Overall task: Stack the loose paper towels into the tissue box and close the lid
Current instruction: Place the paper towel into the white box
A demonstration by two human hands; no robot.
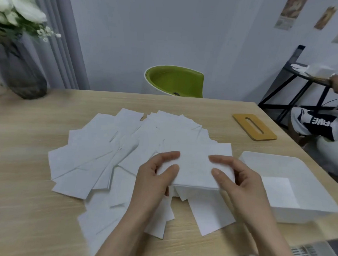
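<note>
The wooden surface (36, 180) carries a fan of loose white paper towels (97, 155), their edges overlapping and hard to count. The white tissue box (315, 207) sits open at right — its tan slotted lid (254, 126) lies apart behind. Left hand (152, 183) and right hand (241, 185) pinch a small stack (195, 171).

Two hands, left hand (156, 177) and right hand (237, 181), share one small stack of paper towels (194, 170). Dozens of loose paper towels (97, 153) lie overlapped, too many to count. One tissue box (290, 166), one wooden lid (254, 126), one green chair (174, 80), one glass vase (21, 75).
</note>
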